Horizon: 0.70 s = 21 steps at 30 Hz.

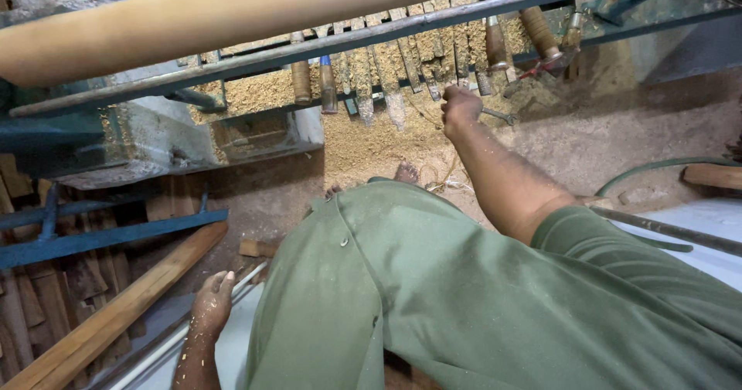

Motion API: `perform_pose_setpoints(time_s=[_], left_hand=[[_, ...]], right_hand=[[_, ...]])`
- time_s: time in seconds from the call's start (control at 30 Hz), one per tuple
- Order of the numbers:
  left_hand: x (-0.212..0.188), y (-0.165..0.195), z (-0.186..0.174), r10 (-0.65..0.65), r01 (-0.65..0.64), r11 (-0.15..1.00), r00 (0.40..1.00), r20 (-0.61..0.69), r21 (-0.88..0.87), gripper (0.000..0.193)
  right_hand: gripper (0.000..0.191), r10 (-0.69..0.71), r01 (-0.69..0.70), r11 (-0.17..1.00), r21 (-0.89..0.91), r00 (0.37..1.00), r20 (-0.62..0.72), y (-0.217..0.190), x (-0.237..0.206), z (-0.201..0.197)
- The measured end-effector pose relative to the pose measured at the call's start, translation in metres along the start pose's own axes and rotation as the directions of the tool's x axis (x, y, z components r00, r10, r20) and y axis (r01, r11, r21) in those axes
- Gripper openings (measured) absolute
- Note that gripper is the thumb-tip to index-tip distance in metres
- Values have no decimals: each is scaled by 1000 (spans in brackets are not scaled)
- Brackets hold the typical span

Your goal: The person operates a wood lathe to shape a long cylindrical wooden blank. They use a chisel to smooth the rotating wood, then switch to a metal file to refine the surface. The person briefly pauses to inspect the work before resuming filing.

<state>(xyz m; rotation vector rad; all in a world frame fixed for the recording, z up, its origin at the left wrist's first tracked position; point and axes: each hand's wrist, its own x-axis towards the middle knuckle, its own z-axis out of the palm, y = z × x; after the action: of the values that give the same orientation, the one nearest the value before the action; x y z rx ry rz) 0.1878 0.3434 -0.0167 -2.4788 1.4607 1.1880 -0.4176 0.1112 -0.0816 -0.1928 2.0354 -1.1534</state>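
My right hand (461, 108) reaches forward to a row of wood-handled chisels (402, 77) lying in sawdust on the lathe's tool shelf. Its fingers are closed around a thin metal tool (498, 115) whose end sticks out to the right. My left hand (212, 301) hangs low at my side, dusted with sawdust, fingers loosely bent and holding nothing. It is beside a long wooden plank (116, 316) and a white edge (182, 340). A long pale wooden cylinder (232, 11) sits mounted across the top, above a grey metal rail (325, 46).
My green shirt (464, 297) fills the lower middle. Sawdust (371, 146) covers the shelf and floor, and my foot (406, 173) shows below it. Blue metal frame bars (100, 239) and stacked wood are on the left. A green hose (657, 166) and a metal rod (672, 231) lie on the right.
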Motion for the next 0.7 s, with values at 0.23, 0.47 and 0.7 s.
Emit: perform_pose_setpoints(time_s=[0.23,0.47,0.7], left_hand=[[2,3,0,50,-50,998,999,4,-38,57],[8,14,-3,76,-76,997,997,-2,-29,57],[24,33,4,125,-123,990,992,33,-63,57]], right_hand=[[29,-365,415,408,-813,890,272,-22,-4,-24],[17,139,166,827,-536,864,483,-34,19,-33],[23,173,-84,982,-171,771,612,-2,0,-108]])
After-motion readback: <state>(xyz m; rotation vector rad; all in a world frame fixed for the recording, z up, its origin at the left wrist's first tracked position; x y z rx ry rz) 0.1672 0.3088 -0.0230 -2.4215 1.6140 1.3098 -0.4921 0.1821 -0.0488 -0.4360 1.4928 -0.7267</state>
